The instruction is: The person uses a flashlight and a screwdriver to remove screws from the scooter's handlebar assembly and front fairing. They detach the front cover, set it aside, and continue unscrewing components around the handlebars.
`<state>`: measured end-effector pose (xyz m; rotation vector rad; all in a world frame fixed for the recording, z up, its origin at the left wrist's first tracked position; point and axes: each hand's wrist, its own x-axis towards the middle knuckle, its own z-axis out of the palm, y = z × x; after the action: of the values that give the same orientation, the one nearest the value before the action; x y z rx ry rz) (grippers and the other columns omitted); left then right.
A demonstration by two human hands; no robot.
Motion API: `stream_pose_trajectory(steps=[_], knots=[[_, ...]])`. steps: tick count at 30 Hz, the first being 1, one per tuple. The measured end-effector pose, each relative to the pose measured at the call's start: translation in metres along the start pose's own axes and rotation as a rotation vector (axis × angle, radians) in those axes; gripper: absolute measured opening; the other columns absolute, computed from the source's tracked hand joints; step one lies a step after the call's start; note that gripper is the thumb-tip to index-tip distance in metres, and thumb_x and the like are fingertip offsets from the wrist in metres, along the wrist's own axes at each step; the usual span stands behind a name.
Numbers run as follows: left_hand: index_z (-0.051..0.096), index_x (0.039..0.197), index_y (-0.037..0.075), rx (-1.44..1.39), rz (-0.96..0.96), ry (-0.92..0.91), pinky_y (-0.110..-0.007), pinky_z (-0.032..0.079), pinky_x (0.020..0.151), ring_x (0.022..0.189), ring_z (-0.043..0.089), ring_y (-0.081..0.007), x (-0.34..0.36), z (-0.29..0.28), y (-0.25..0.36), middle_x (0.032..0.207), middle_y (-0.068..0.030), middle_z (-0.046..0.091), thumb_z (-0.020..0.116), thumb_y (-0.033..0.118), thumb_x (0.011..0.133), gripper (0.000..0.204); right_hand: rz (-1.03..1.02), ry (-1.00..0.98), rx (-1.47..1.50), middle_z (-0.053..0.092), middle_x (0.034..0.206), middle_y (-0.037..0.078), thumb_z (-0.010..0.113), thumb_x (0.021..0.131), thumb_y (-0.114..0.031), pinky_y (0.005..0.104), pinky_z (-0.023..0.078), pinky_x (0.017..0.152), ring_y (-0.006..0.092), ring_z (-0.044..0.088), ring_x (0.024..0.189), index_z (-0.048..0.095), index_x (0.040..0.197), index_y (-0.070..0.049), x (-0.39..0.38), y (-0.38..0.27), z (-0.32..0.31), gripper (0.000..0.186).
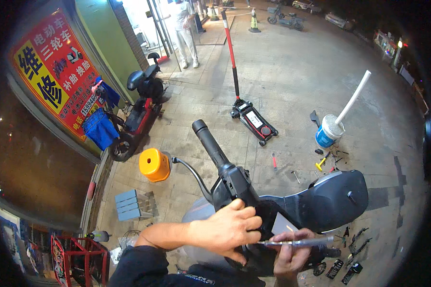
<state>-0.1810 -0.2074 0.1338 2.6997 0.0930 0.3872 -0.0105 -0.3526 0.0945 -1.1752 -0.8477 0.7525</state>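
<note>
hands on the scooter's handlebar housing
left hand (227,229) clamps the handlebar housing (239,184) steady; right hand (292,253) grips a screwdriver (297,242) levelled at it.

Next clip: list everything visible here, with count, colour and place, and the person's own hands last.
Black scooter handlebar with grip: one, centre.
Orange plastic stool: one, left of the handlebar.
Red-handled floor jack: one, upper centre.
Blue-and-white bucket holding a white pipe: one, right.
Parked black and red scooter: one, left.
Small tools: several, scattered on the paving.
Person in white: one, top.
Left hand: on the handlebar housing.
Right hand: holding a clear-handled screwdriver.
</note>
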Motion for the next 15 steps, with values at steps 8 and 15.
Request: stream_pose_trajectory(steps=[8,15], knots=[[0.059,0.084,0.014,0.079,0.059,0.010,-0.043,0.034,0.071,0.088,0.051,-0.0280,0.003,-0.003,0.000,0.089,-0.0061,0.051,0.083,0.057,0.057,0.056,0.048,-0.168,0.213,0.060,0.102,0.016,0.043,0.095,0.002,0.0381,0.061,0.080,0.0222,0.063,0.092,0.025,0.136,-0.003,0.007,0.017,-0.014,0.045],[0.063,0.078,0.013,0.158,0.015,0.071,-0.041,0.035,0.070,0.081,0.054,-0.0271,0.005,-0.007,0.005,0.078,-0.0037,0.051,0.085,0.058,0.058,0.054,-0.073,-0.135,0.147,0.061,0.100,0.012,0.046,0.102,-0.006,0.0336,0.062,0.073,0.0159,0.065,0.086,0.034,0.127,-0.004,0.019,0.025,0.003,0.028]])
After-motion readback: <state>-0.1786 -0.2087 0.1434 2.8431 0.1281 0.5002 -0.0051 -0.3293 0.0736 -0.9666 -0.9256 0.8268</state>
